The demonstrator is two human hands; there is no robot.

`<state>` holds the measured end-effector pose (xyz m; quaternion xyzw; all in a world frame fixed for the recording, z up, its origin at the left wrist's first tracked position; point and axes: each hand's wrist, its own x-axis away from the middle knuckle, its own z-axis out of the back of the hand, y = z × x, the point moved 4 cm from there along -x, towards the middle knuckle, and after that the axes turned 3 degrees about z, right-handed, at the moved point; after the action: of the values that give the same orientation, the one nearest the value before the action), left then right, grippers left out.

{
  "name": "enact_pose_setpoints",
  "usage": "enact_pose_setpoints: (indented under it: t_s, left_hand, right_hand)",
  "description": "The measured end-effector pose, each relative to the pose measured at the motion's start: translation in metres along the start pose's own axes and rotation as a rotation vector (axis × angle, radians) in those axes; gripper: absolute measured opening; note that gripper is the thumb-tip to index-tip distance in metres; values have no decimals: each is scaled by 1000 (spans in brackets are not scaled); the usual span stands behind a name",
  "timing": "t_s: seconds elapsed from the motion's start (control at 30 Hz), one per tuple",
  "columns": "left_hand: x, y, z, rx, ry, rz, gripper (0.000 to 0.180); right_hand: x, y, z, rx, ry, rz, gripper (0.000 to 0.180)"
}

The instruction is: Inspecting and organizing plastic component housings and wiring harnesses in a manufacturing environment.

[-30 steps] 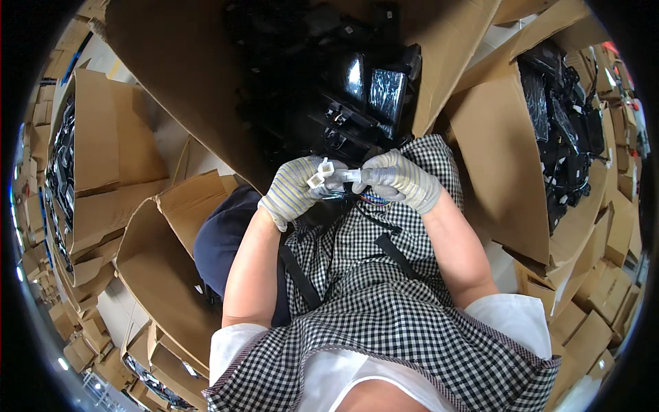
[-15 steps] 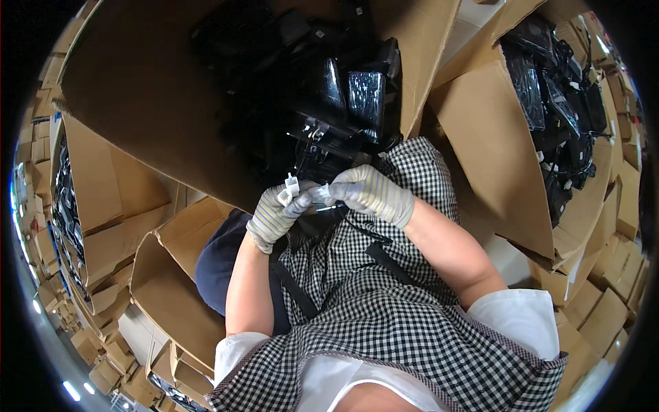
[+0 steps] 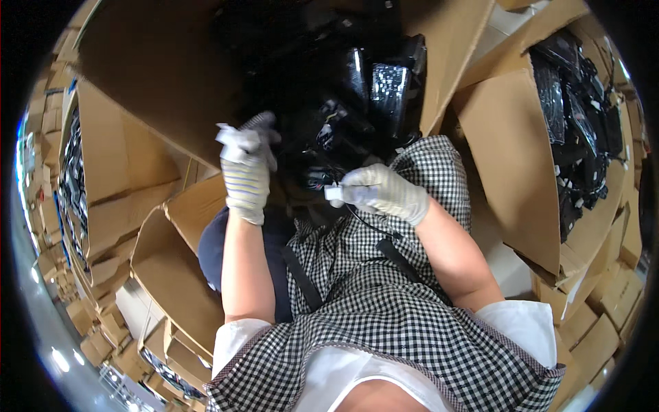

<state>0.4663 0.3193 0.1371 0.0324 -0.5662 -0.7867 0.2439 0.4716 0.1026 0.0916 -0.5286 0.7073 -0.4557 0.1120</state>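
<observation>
My left hand, in a striped knit glove, is raised at the near left part of a large open cardboard box. Motion smears its fingers, but they appear closed on a white plastic piece whose exact kind I cannot make out. In front of my lap, my gloved right hand pinches a small white cable connector. A thin black cable runs below that hand toward the apron. Beyond both hands, dark devices in shiny black wrap and bunched cables fill the box.
To the right stands another open cardboard box holding black devices and cables. Further cardboard boxes are on the left, one with dark items inside. A smaller open carton sits beside my left knee.
My hands have come apart. The left one has swung up and left over the box with the white piece, while the right one stays near my lap, holding the connector.
</observation>
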Motion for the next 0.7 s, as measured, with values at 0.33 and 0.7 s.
enact_pose_setpoints:
  t_s: [0.33, 0.7]
  left_hand:
    - [134, 124, 160, 975, -273, -859, 22]
    - [261, -9, 243, -180, 983, -255, 27]
  right_hand:
    - [7, 53, -6, 266, -584, -16, 27]
    - [-9, 63, 11, 521, -146, -341, 28]
